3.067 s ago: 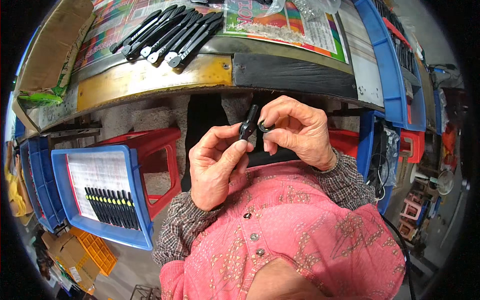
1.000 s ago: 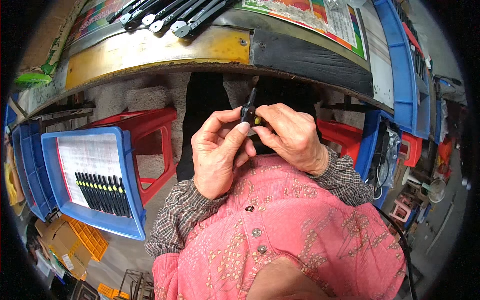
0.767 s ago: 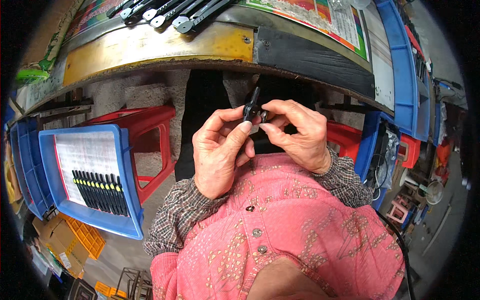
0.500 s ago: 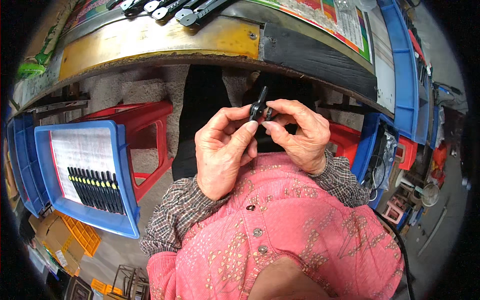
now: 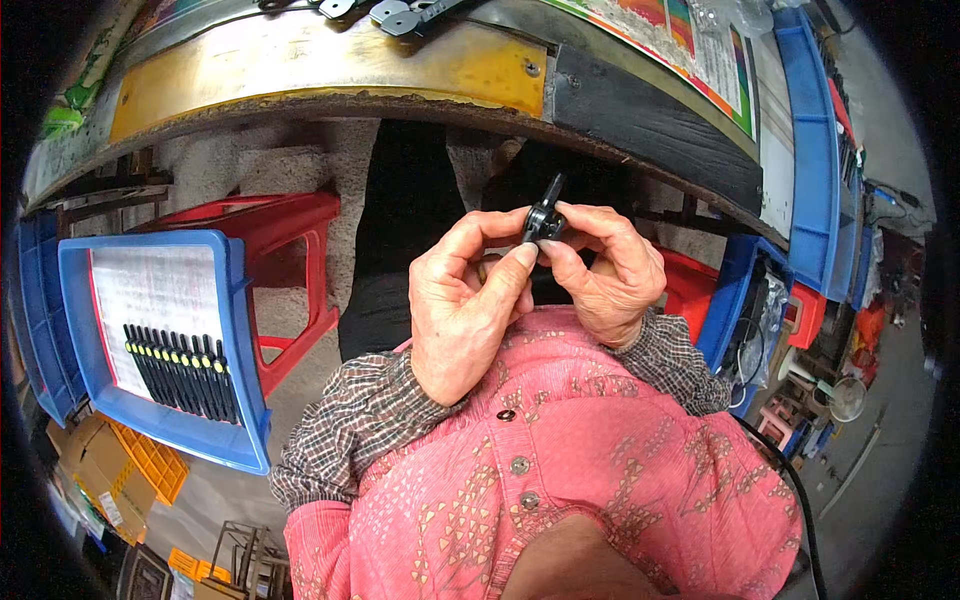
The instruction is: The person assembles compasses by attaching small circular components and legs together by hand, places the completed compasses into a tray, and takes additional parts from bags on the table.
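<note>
Between my hands, just in front of the bench edge, is a black plastic part with a rounded body and a narrow prong [image 5: 552, 190] pointing up and slightly right. My left hand [image 5: 455, 310] is closed, its thumb and forefinger pinching the part's body. From the other side, the thumb and forefinger of my right hand [image 5: 610, 270] press a small dark disc-like piece [image 5: 552, 224] against that body. Fingertips cover much of both pieces, so how they fit together is hidden.
The bench [image 5: 330, 75] crosses the top, with several black handle-like parts [image 5: 400, 17] near its edge. At left a blue tray [image 5: 165, 243] holds a row of black parts with yellow dots, by a red stool [image 5: 322, 265]. Blue bins [image 5: 815, 150] stand at right.
The small dark piece in my right hand has come up against the black part, closing the gap between them. Both hands have shifted slightly right in the picture.
</note>
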### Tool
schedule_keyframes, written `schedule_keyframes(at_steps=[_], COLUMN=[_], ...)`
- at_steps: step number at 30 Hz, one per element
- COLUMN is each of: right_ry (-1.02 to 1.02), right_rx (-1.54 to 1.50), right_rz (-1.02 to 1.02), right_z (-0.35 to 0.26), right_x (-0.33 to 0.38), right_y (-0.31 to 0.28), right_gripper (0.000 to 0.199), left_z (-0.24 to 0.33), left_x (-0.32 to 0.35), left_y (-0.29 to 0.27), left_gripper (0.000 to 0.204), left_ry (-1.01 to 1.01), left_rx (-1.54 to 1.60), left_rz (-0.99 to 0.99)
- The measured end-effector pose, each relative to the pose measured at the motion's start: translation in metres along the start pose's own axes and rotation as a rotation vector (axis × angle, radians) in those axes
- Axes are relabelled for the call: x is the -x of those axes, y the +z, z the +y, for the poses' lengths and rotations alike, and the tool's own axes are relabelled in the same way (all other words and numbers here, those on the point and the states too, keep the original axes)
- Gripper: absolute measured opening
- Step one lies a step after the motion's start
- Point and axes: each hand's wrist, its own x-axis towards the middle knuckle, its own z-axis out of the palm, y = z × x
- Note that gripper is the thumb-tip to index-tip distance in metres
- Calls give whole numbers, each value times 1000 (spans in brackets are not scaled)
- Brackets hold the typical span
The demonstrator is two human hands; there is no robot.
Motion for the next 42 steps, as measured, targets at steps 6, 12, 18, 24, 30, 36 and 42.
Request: schedule_keyframes(at_steps=[6,12,18,24,30,36,42], right_ry=[-7,-10,-6,-10,-44,-109,-115], right_rx=[-9,1,14,34,81,149,172], right_rz=[26,45,37,41,26,41,49], right_z=[2,3,2,1,-1,-3,-4], right_x=[2,3,3,4,1,-1,-2], right_y=[2,3,3,4,3,4,6], right_gripper=[30,30,31,30,29,28,27], left_z=[-4,-5,-6,-8,-9,-11,-11], left_x=[-2,-2,-1,-1,-1,-1,-3], left_y=[1,1,1,0,0,-1,-3], left_gripper=[23,23,25,26,26,27,27], left_ry=[50,54,61,87,117,174,208], left_rx=[-8,-35,-35,-81,-139,-235,-306], left_rz=[4,17,27,45,49,71,65])
